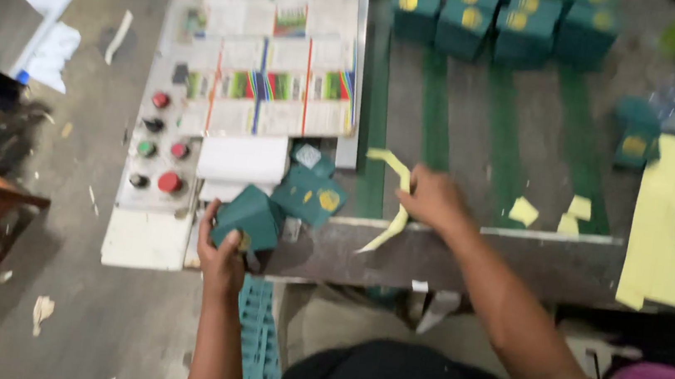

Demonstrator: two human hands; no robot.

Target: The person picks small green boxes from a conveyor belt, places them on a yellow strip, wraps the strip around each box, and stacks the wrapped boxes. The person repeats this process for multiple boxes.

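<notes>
With my left hand (224, 254) gripping the green box (249, 219) at the table edge (430, 258) and my right hand (430, 198) pinching the yellow strip (392, 208), I judge the loosely hanging strip may snag or tear.

Whole frame motion-blurred; prints on green boxes (497, 18) unreadable; top box row cut by edge; left hand (222, 257) fingers hidden behind green carton (249, 218).

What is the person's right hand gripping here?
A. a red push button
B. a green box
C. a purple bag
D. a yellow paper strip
D: the right hand is closed on a yellow paper strip over the conveyor's edge, while the left hand holds a green box.
</notes>
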